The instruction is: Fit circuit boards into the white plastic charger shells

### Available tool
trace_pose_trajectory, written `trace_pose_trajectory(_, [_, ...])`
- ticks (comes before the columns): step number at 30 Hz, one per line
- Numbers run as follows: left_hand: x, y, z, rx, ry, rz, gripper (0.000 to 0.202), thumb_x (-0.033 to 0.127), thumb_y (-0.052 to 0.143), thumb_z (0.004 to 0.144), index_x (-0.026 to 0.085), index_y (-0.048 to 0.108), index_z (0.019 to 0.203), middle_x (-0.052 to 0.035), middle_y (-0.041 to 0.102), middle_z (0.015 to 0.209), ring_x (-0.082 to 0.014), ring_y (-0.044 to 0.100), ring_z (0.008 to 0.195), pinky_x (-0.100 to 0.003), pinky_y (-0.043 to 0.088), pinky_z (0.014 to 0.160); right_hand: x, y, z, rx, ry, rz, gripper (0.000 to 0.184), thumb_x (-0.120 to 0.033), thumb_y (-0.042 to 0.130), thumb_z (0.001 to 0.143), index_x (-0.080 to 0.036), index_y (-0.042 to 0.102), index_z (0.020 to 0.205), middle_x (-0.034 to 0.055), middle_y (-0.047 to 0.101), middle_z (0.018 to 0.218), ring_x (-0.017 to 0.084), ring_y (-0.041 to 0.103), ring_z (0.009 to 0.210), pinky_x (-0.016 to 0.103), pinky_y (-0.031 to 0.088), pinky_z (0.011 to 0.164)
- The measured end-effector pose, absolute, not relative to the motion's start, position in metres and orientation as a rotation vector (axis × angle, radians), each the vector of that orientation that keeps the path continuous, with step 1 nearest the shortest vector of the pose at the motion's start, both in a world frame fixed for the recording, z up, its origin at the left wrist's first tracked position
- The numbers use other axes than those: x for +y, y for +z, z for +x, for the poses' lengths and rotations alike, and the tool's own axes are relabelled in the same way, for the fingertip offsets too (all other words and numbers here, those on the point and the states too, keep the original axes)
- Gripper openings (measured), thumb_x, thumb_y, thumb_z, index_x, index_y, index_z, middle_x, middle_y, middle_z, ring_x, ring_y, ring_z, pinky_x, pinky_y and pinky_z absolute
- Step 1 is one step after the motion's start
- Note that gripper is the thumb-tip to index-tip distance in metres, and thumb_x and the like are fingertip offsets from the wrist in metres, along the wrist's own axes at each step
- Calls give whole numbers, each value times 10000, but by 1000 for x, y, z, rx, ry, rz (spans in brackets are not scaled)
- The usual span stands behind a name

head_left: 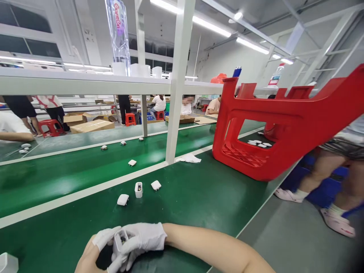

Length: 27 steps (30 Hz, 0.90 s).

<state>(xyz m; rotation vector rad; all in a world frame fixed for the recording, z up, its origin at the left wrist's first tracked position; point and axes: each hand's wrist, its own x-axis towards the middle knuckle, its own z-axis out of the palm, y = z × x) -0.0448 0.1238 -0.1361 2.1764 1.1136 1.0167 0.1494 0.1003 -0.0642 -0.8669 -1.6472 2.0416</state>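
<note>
Both of my hands meet at the bottom edge of the view over the green bench point(199, 197). My right hand point(145, 239), in a white glove, is closed round a small white plastic case point(121, 239) with an open top. My left hand point(95, 252) has white-covered fingertips and grips the same case from the left, with something dark under it. Farther out on the bench stand a similar open white case point(138, 189) and two flat white caps point(123, 200) point(156, 185).
A red plastic stool point(273, 125) lies tipped on the bench at right, beside a person's legs point(321, 178) in the aisle. A white frame post point(178, 81) rises mid-bench. More white parts ride the green belt point(85, 167). People and cardboard boxes are in the background.
</note>
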Motion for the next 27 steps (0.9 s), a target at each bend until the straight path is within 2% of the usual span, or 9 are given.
trace_pose_trajectory(3, [126,-138,-41,1196,1093,2116,456,448,682,628,252,702,1039,-61,704,1090,-289,671,966,-369,578,803,101,-60,149,-1811,1855,-923,642,-671,750,599,-169,537,938,6,561,812,130,589,646,262,537,611])
trace_pose_trajectory(7, [126,-134,-38,1392,1018,1984,543,494,582,677,211,632,1138,-75,702,1030,-295,671,882,-395,563,751,100,-56,153,-2018,1332,-1124,433,-433,727,776,-200,547,1094,-19,553,866,116,555,737,232,494,695])
trace_pose_trajectory(9, [127,-129,-41,1498,924,1952,511,480,532,700,179,638,1099,-86,701,945,-297,669,816,-388,557,687,99,-57,156,-2097,1026,-1261,336,-325,695,813,-203,574,1101,-6,565,895,165,554,859,281,469,790])
trace_pose_trajectory(11, [129,-124,-44,1530,854,2008,461,475,495,727,177,656,1040,-87,689,884,-299,661,786,-381,545,656,99,-59,158,-2165,759,-1387,277,-288,685,806,-200,623,1062,20,584,928,246,539,986,368,436,882])
trace_pose_trajectory(15, [126,-117,-48,1448,836,2267,477,490,438,798,215,628,1138,-85,675,942,-300,643,877,-374,532,697,97,-65,154,-2262,425,-1534,387,-357,682,786,-227,621,1146,54,627,1009,325,571,1002,455,459,873])
trace_pose_trajectory(18, [121,-115,-47,1364,906,2487,483,461,409,830,235,585,1220,-88,639,1171,-303,591,1071,-371,511,808,96,-68,149,-2300,276,-1572,584,-447,660,792,-236,503,1314,81,634,1082,351,591,999,488,498,827])
trace_pose_trajectory(21, [118,-117,-46,1368,872,2639,518,408,393,832,206,532,1288,-106,647,1149,-302,601,1047,-365,503,798,97,-71,145,-2332,174,-1580,726,-553,647,780,-268,403,1402,106,580,1223,358,579,1058,505,509,838])
trace_pose_trajectory(23, [119,-120,-48,1429,791,2688,485,380,385,818,161,588,1200,-129,667,1013,-308,628,943,-363,506,728,98,-73,141,-2337,120,-1601,720,-601,625,778,-274,425,1388,122,541,1280,362,582,1063,514,518,825])
trace_pose_trajectory(27, [128,-131,-57,1444,658,2735,350,361,373,801,150,646,859,-136,646,841,-301,630,783,-364,492,629,97,-74,134,-2314,32,-1673,618,-635,568,795,-274,514,1294,116,561,1243,345,610,1014,498,539,787])
